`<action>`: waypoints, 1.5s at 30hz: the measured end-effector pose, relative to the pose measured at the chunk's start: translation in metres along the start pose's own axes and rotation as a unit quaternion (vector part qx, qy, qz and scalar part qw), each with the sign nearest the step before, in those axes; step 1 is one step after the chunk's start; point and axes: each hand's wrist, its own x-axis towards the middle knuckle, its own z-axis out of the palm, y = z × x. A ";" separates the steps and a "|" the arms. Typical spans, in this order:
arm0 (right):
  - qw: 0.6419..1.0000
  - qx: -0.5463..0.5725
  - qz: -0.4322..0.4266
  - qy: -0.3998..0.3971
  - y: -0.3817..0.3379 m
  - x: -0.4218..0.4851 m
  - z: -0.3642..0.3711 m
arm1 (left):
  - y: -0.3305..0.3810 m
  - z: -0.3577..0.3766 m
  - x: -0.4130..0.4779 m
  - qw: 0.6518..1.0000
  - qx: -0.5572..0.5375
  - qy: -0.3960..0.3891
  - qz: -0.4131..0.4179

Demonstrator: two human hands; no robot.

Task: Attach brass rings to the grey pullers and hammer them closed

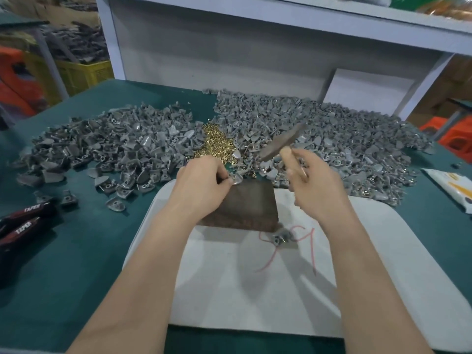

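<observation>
My left hand [204, 178] pinches a grey puller [236, 180] on the far edge of a dark metal block [249, 208]. My right hand [315, 180] grips the wooden handle of a small hammer [281, 141], whose blurred head is raised above and right of the block. A heap of brass rings [215, 144] lies just beyond the block. Large piles of grey pullers spread to the left [107, 146] and to the right [332, 129]. Whether a ring sits on the held puller is hidden by my fingers.
The block stands on a white pad [229, 290] over the green table [63, 251]. A grey puller [279, 238] lies on the pad by red pen marks. Black and red tool handles [23, 223] lie at left, a white packet [452, 186] at right, a shelf frame behind.
</observation>
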 end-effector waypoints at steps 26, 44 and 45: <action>0.996 -0.075 0.048 -0.012 -0.057 0.065 0.042 | -0.006 -0.011 0.011 0.878 -0.353 0.313 -0.079; 0.976 -0.065 -0.150 -0.143 -0.125 0.037 0.113 | -0.023 -0.018 0.015 0.818 -0.399 0.399 -0.114; 0.984 0.002 -0.120 -0.130 -0.120 0.041 0.100 | -0.024 -0.017 0.016 0.837 -0.390 0.366 -0.117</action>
